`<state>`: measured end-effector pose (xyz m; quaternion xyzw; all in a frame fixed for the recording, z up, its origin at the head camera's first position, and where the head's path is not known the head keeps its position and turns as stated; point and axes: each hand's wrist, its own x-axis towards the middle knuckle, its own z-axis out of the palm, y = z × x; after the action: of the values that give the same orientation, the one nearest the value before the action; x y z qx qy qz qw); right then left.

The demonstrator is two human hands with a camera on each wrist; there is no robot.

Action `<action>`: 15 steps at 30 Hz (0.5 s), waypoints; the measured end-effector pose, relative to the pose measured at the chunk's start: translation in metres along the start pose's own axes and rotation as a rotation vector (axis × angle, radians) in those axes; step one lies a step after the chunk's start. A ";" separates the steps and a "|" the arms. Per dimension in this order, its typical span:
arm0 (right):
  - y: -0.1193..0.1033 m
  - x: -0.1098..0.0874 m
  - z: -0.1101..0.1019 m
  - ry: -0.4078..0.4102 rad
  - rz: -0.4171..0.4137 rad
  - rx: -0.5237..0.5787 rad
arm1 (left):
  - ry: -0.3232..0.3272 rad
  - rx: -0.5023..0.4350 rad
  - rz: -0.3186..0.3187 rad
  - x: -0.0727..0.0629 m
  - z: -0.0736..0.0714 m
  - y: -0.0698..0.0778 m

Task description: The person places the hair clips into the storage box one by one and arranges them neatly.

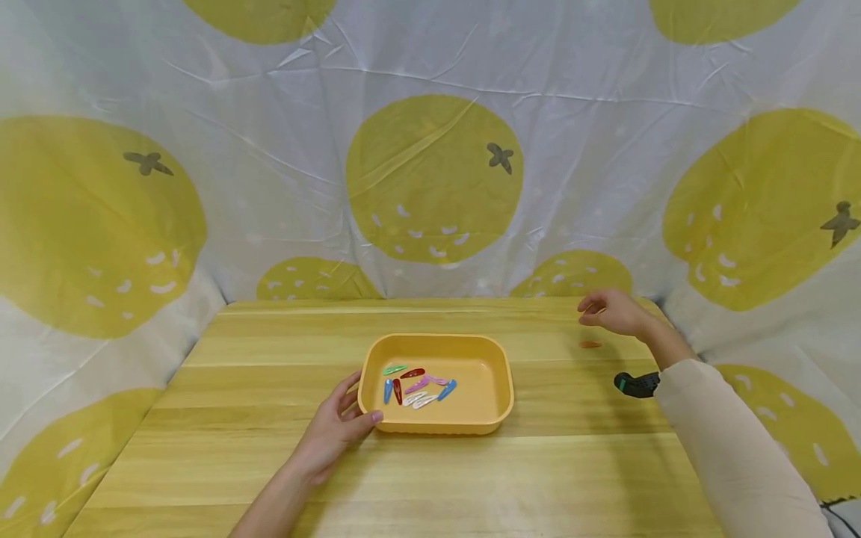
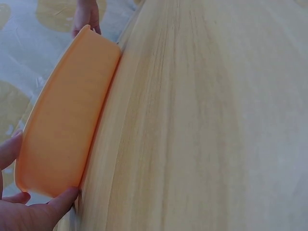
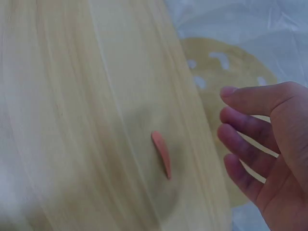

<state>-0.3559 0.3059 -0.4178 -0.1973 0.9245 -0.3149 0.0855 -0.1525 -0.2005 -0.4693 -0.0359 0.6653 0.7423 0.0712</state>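
My left hand (image 1: 334, 426) holds the left end of a yellow plastic tray (image 1: 444, 428), thumb at the front corner and fingers along its outer side. Inside the tray, toward the left, lie several snap hair clips: a green hair clip (image 1: 394, 369), red ones, pink ones, white ones and blue ones. At the right, my right hand (image 1: 615, 312) hovers over the table, fingers loosely bent and holding nothing. Just below it on the wood lies an orange hair clip (image 3: 162, 153), apart from the fingers. In the left wrist view only the tray's outer wall (image 2: 70, 110) shows.
A black object with a green band (image 1: 635, 385) lies on the right of the table, partly hidden by the right sleeve (image 1: 733, 441). Behind the wooden table (image 1: 269, 418) hangs a white curtain (image 1: 282, 149) with yellow fruit prints.
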 end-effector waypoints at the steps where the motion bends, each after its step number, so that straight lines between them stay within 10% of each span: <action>1: 0.004 -0.001 0.001 0.013 -0.004 0.002 | 0.002 0.002 -0.001 0.000 0.000 0.000; 15: 0.041 -0.014 0.021 0.082 0.043 -0.059 | 0.008 -0.005 -0.006 0.001 0.000 -0.001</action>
<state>-0.3498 0.3300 -0.4594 -0.1670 0.9401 -0.2934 0.0484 -0.1534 -0.2004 -0.4703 -0.0413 0.6634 0.7438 0.0706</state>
